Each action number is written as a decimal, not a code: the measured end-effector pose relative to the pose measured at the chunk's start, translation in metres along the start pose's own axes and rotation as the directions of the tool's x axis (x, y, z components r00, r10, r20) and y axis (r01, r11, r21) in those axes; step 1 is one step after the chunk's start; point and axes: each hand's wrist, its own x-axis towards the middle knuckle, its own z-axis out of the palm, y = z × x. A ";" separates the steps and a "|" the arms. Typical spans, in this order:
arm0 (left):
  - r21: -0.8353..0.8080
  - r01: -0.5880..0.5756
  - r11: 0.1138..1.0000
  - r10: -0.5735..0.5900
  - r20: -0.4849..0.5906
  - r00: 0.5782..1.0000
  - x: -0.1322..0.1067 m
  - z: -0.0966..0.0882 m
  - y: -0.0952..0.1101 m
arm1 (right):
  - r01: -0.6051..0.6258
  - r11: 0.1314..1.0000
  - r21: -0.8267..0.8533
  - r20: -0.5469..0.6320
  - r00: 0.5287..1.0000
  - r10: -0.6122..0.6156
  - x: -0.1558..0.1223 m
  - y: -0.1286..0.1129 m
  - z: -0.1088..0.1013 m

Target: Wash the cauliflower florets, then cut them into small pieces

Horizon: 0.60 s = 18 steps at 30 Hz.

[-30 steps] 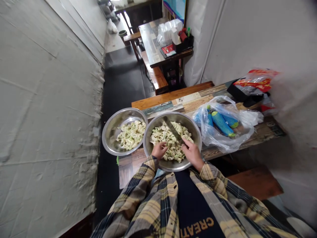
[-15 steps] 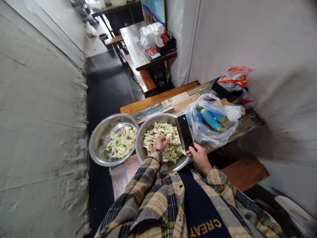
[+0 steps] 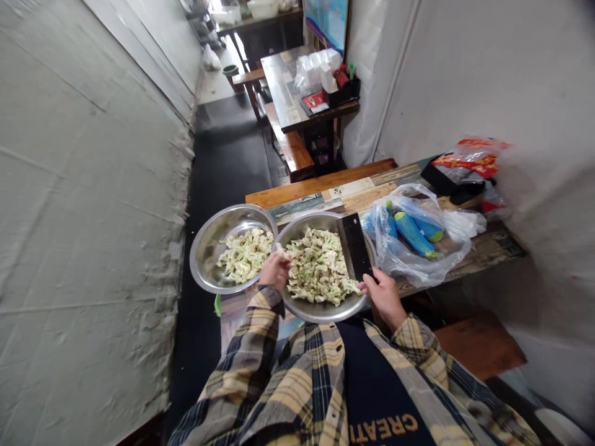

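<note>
Cut cauliflower [image 3: 320,266] fills much of the right metal bowl [image 3: 320,316]. A second metal bowl [image 3: 203,263], to its left, holds a smaller heap of cauliflower florets [image 3: 246,254]. Over the rims where the two bowls meet, my left hand [image 3: 276,271] is closed, with a pale bit of cauliflower at its fingertips. My right hand [image 3: 385,296] grips a dark-bladed cleaver [image 3: 357,246] at the right rim; the blade leans over the cauliflower, and the fingers cover its handle.
A clear plastic bag [image 3: 449,266] with blue-netted green produce [image 3: 413,232] lies right of the bowls. Behind it is a black holder [image 3: 439,176] with red packaging. The patchwork table [image 3: 357,201] has benches near it. A wall [image 3: 93,217] stands left; another table [image 3: 283,80] stands farther off.
My left hand has moved left from inside the right bowl to the rims between the bowls, with cauliflower at its fingertips. The right hand still holds the cleaver. The view has shifted slightly.
</note>
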 end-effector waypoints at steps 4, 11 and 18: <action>-0.022 -0.129 0.991 0.123 -0.177 0.977 0.016 -0.027 0.032 | -0.021 0.999 0.026 -0.043 0.999 0.022 0.000 0.002 -0.005; 0.635 -0.093 0.767 0.080 0.049 0.996 0.039 0.035 -0.037 | -0.012 0.999 0.034 -0.048 0.999 0.014 -0.005 0.007 -0.006; 0.846 -0.264 0.463 0.087 0.253 0.963 0.074 0.092 -0.067 | -0.048 0.999 0.013 -0.083 0.995 0.049 -0.014 0.008 -0.012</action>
